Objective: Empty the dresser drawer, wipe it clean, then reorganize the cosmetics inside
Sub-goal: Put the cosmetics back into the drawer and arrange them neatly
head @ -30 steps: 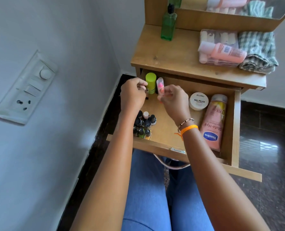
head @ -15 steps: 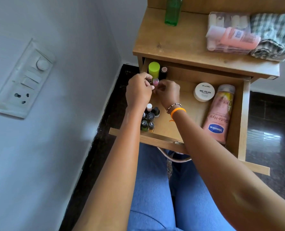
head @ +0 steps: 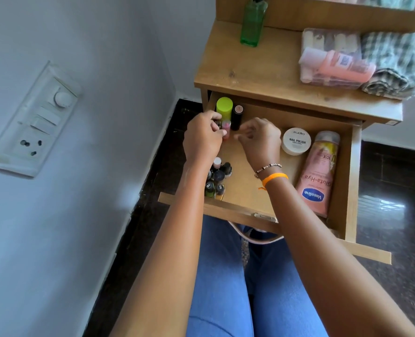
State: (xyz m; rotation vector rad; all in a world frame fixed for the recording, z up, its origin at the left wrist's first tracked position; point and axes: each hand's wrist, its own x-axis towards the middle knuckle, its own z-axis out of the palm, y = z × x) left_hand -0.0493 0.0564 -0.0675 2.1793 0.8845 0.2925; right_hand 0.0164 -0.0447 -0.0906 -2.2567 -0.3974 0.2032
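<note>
The wooden drawer (head: 352,178) stands pulled out over my lap. At its back left corner are a lime-capped bottle (head: 224,105), a dark lipstick (head: 237,116) and a small pink tube (head: 226,127), all upright. My left hand (head: 204,139) curls round a small dark item beside the pink tube, its thumb touching the tube. My right hand (head: 259,139) hovers just right of the tube, fingers loosely curled and holding nothing. Several nail polish bottles (head: 217,176) cluster at the front left. A white nail polish jar (head: 296,141) and a pink Vaseline tube (head: 318,176) lie on the right.
On the dresser top (head: 250,69) stand a green bottle (head: 252,23), a clear box with a pink bottle (head: 335,64) on it, and a folded checked cloth (head: 393,64). A wall with a switch panel (head: 36,122) is close on the left. The floor is dark tile.
The pink tube went from my right hand to standing at the back left of the drawer. My right hand has let go and drawn back to the right; my left hand stays beside the tube.
</note>
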